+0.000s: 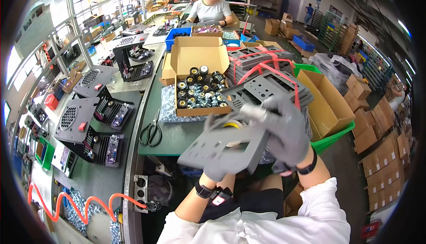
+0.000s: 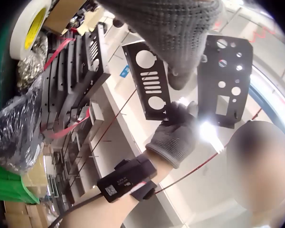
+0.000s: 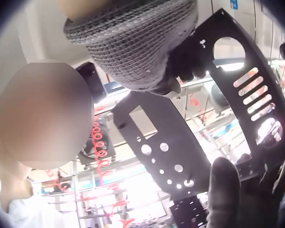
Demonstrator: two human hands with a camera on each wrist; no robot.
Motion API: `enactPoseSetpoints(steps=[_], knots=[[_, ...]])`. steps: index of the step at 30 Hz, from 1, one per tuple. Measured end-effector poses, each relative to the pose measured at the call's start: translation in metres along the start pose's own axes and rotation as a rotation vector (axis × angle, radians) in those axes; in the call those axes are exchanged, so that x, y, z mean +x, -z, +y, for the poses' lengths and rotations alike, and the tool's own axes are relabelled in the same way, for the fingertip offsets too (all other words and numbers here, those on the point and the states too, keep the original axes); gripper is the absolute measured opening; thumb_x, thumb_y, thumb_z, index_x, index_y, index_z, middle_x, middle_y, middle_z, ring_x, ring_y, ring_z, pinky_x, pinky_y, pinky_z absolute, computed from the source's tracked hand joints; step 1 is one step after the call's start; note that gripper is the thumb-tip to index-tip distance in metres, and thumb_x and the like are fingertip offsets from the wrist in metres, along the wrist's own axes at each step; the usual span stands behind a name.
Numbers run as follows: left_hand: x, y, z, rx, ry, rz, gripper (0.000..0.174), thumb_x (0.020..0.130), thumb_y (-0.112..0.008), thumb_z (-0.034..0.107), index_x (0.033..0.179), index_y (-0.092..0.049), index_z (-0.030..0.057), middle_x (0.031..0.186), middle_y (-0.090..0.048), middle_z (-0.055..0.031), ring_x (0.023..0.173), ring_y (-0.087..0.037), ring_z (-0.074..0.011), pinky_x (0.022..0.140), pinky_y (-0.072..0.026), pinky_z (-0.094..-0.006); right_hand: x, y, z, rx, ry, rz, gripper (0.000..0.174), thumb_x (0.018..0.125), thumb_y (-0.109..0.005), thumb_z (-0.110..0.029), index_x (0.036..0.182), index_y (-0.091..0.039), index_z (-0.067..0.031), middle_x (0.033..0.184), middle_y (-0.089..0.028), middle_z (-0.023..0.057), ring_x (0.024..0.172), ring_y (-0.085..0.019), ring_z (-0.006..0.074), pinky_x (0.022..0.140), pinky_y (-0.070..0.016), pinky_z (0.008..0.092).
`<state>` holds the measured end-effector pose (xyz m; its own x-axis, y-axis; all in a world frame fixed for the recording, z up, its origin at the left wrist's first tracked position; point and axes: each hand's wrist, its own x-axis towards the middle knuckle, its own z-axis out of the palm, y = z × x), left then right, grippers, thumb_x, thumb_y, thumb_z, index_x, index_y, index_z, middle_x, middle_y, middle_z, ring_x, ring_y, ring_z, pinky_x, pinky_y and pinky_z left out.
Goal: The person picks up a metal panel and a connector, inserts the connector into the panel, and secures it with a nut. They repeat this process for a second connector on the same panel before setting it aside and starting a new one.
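Orienting, seemingly: grey panel (image 1: 223,156) at lower centre | being gripped by left hand (image 1: 215,174), right hand (image 1: 286,131) | next: two-handed support probably being needed

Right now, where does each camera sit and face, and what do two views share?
Head: on the head, facing forward and down at the panel; left hand, right hand and white sleeves show.
Left wrist: on that wrist, facing the panel; left hand at top, right hand lower, face at lower right.
Right wrist: on that wrist, facing the panel; right hand at top, left hand at lower right, face at left.
Shared: both wrist views show panel, hands and face.
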<state>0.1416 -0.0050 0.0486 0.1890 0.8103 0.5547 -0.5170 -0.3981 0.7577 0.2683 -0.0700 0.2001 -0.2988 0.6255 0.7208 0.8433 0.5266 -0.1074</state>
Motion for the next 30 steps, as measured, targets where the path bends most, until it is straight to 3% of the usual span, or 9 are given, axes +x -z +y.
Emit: enactPoseSetpoints(steps=[4, 5, 8, 10, 13, 19, 26, 28, 30], knots=[[-0.039, 0.049, -0.013, 0.06, -0.263, 0.278, 0.092, 0.089, -0.066, 0.042, 0.152, -0.013, 0.0009, 0.144, -0.038, -0.0199, 0.121, -0.05, -0.0294, 0.102, -0.04, -0.0446, -0.002, -0.041, -0.024, 0.303, -0.024, -0.058, 0.039, 0.08, -0.066, -0.006, 0.119, -0.066, -0.0061, 0.089, -0.059, 0.0073, 0.077, -0.06, 0.0188, 0.069, -0.0483, 0.0289], [-0.048, 0.054, -0.003, 0.017, -0.125, 0.353, 0.084, 0.092, -0.061, 0.04, 0.151, -0.015, 0.0, 0.14, -0.043, -0.0193, 0.115, -0.053, -0.0263, 0.097, -0.0432, -0.0416, -0.004, -0.057, -0.023, 0.314, -0.018, -0.063, 0.039, 0.08, -0.066, -0.006, 0.119, -0.066, -0.0061, 0.089, -0.059, 0.0073, 0.077, -0.06, 0.0188, 0.069, -0.0483, 0.0289], [-0.075, 0.094, 0.012, 0.095, 0.232, 0.446, 0.071, 0.095, -0.055, 0.029, 0.149, -0.022, -0.0019, 0.128, -0.052, -0.0173, 0.101, -0.058, -0.02, 0.087, -0.0485, -0.035, -0.015, -0.124, -0.004, 1.16, -0.835, -0.282, 0.041, 0.079, -0.067, -0.007, 0.119, -0.06, 0.0035, 0.107, -0.059, 0.0084, 0.088, -0.058, 0.0127, 0.078, -0.0484, 0.028], [-0.084, 0.117, 0.002, 0.214, 0.454, 0.458, 0.065, 0.094, -0.054, 0.021, 0.148, -0.026, -0.0029, 0.122, -0.057, -0.016, 0.095, -0.06, -0.0168, 0.081, -0.0505, -0.0314, -0.038, -0.188, 0.019, 0.617, -0.597, -0.091, 0.049, 0.082, -0.064, -0.008, 0.13, -0.054, -0.0043, 0.116, -0.057, 0.0177, 0.108, -0.057, 0.0307, 0.094, -0.0457, 0.0385], [-0.078, 0.128, -0.008, 0.237, 0.59, 0.602, 0.05, 0.086, -0.048, 0.013, 0.135, -0.048, 0.0018, 0.087, -0.064, -0.005, 0.059, -0.053, -0.007, 0.041, -0.0362, -0.0185, -0.021, -0.223, 0.034, 0.307, -0.428, 0.115, 0.045, 0.083, -0.065, -0.014, 0.126, -0.056, -0.0058, 0.125, -0.053, 0.0203, 0.119, -0.051, 0.0363, 0.101, -0.0418, 0.0447], [-0.057, 0.13, 0.002, 0.102, 0.638, 0.516, 0.044, 0.087, -0.051, 0.018, 0.127, -0.052, 0.0004, 0.087, -0.065, -0.0048, 0.055, -0.053, -0.007, 0.041, -0.037, -0.0177, 0.056, -0.271, 0.072, 0.099, -0.58, -0.311, 0.045, 0.082, -0.065, -0.025, 0.126, -0.06, -0.0164, 0.135, -0.052, 0.0119, 0.123, -0.052, 0.0341, 0.102, -0.043, 0.044], [-0.045, 0.126, -0.01, 0.098, 0.648, 0.54, 0.053, 0.09, -0.054, 0.011, 0.139, -0.039, -0.0019, 0.088, -0.06, -0.0063, 0.06, -0.053, -0.0072, 0.046, -0.0423, -0.0209, 0.097, -0.264, 0.097, 0.168, -0.407, -0.717, 0.047, 0.075, -0.068, -0.03, 0.117, -0.066, -0.0093, 0.114, -0.067, 0.0162, 0.105, -0.064, 0.032, 0.093, -0.0491, 0.0381], [-0.043, 0.125, -0.007, 0.122, 0.673, 0.55, 0.054, 0.09, -0.054, 0.01, 0.141, -0.038, -0.0026, 0.088, -0.061, -0.0067, 0.06, -0.053, -0.0071, 0.047, -0.0419, -0.0212, 0.1, -0.266, 0.088, 0.069, -0.412, -0.723, 0.046, 0.073, -0.069, -0.032, 0.113, -0.067, -0.0088, 0.112, -0.067, 0.0172, 0.102, -0.065, 0.0334, 0.092, -0.0498, 0.0397], [-0.044, 0.126, -0.009, 0.111, 0.671, 0.545, 0.056, 0.09, -0.055, 0.009, 0.142, -0.037, -0.0026, 0.09, -0.061, -0.0073, 0.06, -0.053, -0.007, 0.047, -0.0421, -0.021, 0.095, -0.277, 0.089, 0.104, -0.552, -0.4, 0.042, 0.076, -0.066, -0.031, 0.112, -0.066, -0.01, 0.111, -0.067, 0.0171, 0.1, -0.064, 0.0361, 0.091, -0.0501, 0.0416]])
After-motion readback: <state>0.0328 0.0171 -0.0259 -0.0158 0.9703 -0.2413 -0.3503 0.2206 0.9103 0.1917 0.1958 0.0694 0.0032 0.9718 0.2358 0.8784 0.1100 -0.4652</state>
